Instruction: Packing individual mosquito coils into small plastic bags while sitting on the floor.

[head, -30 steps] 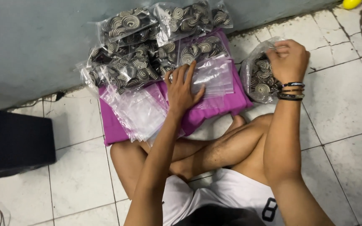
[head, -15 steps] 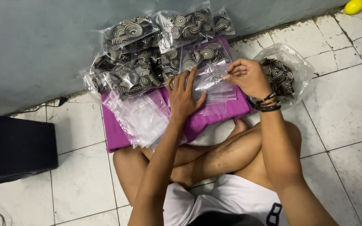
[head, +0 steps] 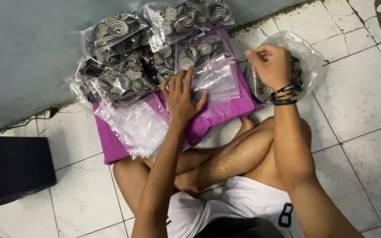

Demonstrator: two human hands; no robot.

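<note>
My left hand (head: 181, 99) lies flat with fingers spread on a small stack of empty clear zip bags (head: 219, 79). The stack rests on a magenta cushion (head: 111, 152) on the floor in front of my crossed legs. My right hand (head: 267, 66), with dark bracelets at the wrist, hovers with curled fingers over a large clear plastic bag (head: 305, 57) of loose black-and-cream spiral pieces on the tiles to the right. What its fingers hold is hidden. Several filled packets (head: 120, 57) of the same spiral pieces are piled at the cushion's far side.
A second loose heap of empty clear bags (head: 133, 125) spills over the cushion's left front. A grey wall (head: 23, 53) rises just behind the packets. A dark box (head: 9, 172) stands on the tiled floor at the left, with a cable (head: 36, 117) along the wall's foot.
My right hand went from the big bag to the small bag under my left hand, then moved back right over the big bag. My left hand stayed pressed on the stack.
</note>
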